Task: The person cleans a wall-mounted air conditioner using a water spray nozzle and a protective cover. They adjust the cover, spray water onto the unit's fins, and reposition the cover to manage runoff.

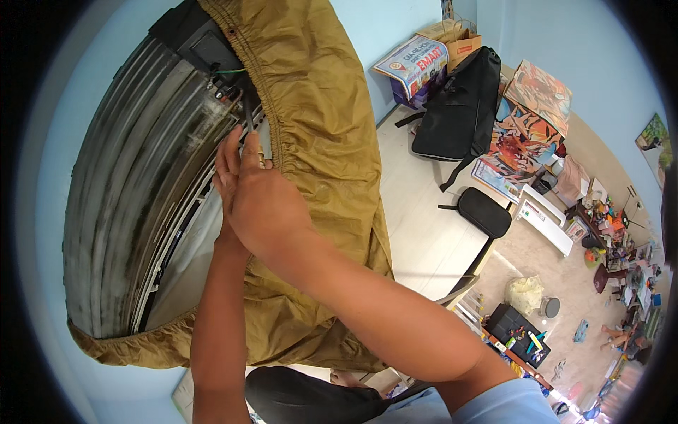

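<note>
An uncovered wall-mounted air conditioner indoor unit (124,196) fills the left of the view, with its dark metal fins exposed. Around it hangs an elastic-edged brown cleaning cover (331,143). My right hand (270,201) is closed around a slim tool (249,116) with a dark shaft, a brass-coloured fitting showing beside the fingers. The shaft points at the unit's end, near wiring and a copper-coloured pipe (220,95). My left hand (226,164) lies close against the right one, fingers upward by the fins; its palm is hidden, so its hold is unclear.
A pale tabletop (424,238) bears a black bag (458,106), a small black case (484,212) and printed boxes (529,122). A white panel (543,220) leans beyond its edge. Below, a black toolbox (516,331) stands on the cluttered floor; another person (627,339) is at far right.
</note>
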Action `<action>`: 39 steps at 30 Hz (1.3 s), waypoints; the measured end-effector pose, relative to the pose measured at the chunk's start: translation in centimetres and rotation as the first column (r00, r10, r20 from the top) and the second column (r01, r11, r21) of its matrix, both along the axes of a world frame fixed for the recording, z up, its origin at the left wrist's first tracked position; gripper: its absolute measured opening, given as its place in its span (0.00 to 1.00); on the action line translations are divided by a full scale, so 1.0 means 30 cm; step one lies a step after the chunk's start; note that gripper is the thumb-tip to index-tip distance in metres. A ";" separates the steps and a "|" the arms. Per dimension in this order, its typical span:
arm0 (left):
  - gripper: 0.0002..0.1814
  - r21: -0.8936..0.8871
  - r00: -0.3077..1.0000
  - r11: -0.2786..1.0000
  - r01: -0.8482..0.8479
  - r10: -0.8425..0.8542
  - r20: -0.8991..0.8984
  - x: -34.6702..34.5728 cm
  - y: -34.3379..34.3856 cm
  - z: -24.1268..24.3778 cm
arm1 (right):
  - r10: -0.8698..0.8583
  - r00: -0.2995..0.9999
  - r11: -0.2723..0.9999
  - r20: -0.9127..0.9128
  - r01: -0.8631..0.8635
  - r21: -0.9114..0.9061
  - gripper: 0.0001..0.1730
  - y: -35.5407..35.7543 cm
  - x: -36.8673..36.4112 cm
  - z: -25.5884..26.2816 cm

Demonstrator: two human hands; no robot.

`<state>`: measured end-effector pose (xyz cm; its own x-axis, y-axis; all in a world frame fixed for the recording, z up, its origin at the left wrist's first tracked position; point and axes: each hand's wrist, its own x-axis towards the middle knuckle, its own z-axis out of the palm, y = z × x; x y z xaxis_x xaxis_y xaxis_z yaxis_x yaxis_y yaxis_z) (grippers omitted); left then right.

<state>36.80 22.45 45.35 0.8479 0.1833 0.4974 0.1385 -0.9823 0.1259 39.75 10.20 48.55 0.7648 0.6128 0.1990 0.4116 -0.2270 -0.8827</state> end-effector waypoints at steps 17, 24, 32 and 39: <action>0.41 0.005 0.998 1.000 -0.009 0.009 -0.059 -0.023 0.025 0.004 | -0.172 0.984 0.984 -0.043 0.174 0.041 0.40 0.036 -0.042 0.039; 0.39 -0.163 0.998 0.986 -0.042 0.034 -0.047 -0.030 -0.018 0.043 | 0.101 0.833 0.941 -0.545 0.098 0.325 0.47 0.004 0.032 0.054; 0.17 0.069 0.970 0.989 -0.128 0.140 -0.199 -0.037 -0.037 0.076 | -0.185 0.982 0.976 -0.028 0.181 -0.119 0.43 -0.023 0.027 0.061; 0.17 0.043 0.980 0.991 -0.126 0.132 -0.151 -0.023 -0.025 0.051 | -0.155 0.984 0.978 0.082 0.165 -0.125 0.43 0.001 0.006 0.050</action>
